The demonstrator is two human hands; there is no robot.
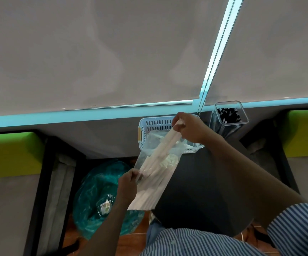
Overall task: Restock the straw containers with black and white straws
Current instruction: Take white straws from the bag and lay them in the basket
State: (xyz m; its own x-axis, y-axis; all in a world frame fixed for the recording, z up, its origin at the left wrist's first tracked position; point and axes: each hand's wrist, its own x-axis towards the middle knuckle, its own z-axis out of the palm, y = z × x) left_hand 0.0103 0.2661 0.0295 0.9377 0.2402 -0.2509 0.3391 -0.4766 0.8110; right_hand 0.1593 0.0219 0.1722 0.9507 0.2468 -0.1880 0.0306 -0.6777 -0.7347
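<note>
Two hands hold one clear bag of white straws (156, 172) above the dark worktop (201, 191): right hand (190, 127) pinches the straw tops, left hand (128, 183) pinches the bag edge. White basket (156, 122) behind; container of black straws (229, 115) beside it. No legible writing.

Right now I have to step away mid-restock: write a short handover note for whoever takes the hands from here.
Left hand: pinches the side of the clear bag of white straws.
Right hand: grips the top ends of a few white straws, half out of the bag, above the white basket.
Black straws stand in the clear container at the table's far right edge.
Done: black container looks stocked.
Left: finish drawing the white straws out and put them in their container, which is not in view.
</note>
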